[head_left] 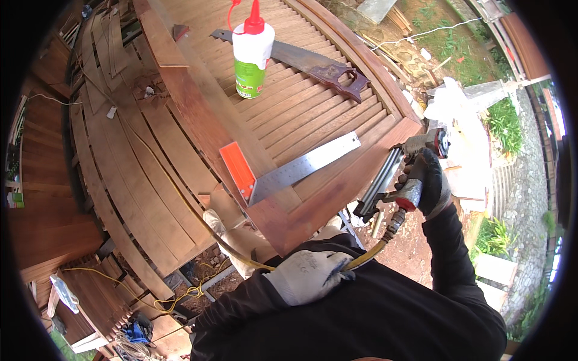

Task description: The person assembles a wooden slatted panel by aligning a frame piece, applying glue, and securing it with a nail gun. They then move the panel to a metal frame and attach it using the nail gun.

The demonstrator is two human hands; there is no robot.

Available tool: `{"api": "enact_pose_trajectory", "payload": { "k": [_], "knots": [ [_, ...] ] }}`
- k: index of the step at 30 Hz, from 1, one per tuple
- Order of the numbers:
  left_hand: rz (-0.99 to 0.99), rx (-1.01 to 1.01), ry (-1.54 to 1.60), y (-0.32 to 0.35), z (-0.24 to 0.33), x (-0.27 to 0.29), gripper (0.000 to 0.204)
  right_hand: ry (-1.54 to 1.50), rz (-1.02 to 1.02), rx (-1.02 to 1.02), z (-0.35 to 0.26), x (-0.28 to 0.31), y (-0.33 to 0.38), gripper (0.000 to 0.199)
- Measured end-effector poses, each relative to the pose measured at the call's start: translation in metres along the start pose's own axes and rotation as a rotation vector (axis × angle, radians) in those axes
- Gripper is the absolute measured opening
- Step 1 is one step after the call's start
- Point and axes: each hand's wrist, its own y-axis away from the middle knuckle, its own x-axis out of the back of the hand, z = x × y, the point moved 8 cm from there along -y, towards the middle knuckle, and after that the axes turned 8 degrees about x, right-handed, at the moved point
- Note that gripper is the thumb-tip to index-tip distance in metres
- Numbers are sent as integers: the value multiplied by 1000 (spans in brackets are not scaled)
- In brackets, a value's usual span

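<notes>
My right hand [435, 188], in a dark glove with a pale cuff, is closed around the handle of an air nail gun [412, 191]. The gun is off the right corner of a louvred wooden panel [283, 231]. A yellow air hose [366, 257] runs from its metal coupling across my body. My left hand [306, 278], in a whitish work glove, is closed on that hose close to my waist. Nearest on the panel lies a carpenter's square [307, 165] with an orange stock. A handsaw [337, 75] rests on the slats beside a white and green glue bottle [253, 63] with a red nozzle.
Long wooden boards [132, 162] lie side by side on the left, with the hose trailing over them. A loose wood strip [159, 36] sits on the panel's left edge. Yellow cord [186, 292] tangles on the ground at lower left. White plastic sheeting [457, 114] is at right.
</notes>
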Motion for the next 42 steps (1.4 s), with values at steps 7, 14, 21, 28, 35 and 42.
{"api": "enact_pose_trajectory", "payload": {
  "k": [7, 14, 21, 28, 35, 42],
  "knots": [
    [-166, -11, -31, -8, -11, 40, 28, 389, 218, 106, -14, -18, 7, 47],
    [-163, -7, 82, -9, -21, 41, 28, 513, 408, 54, -20, -32, 9, 57],
    [-151, 2, -17, -7, -17, 66, 31, 462, 393, 152, -18, -32, 1, 48],
    [-343, 5, -69, 48, -24, 65, 33, 416, 395, 82, 15, -52, 51, 56],
    [-632, 19, -160, 112, -29, 71, 40, 397, 393, 63, 52, -86, 120, 59],
    [-761, 23, -196, 150, -44, 84, 45, 298, 482, 67, 56, -147, 160, 55]
  ]
}}
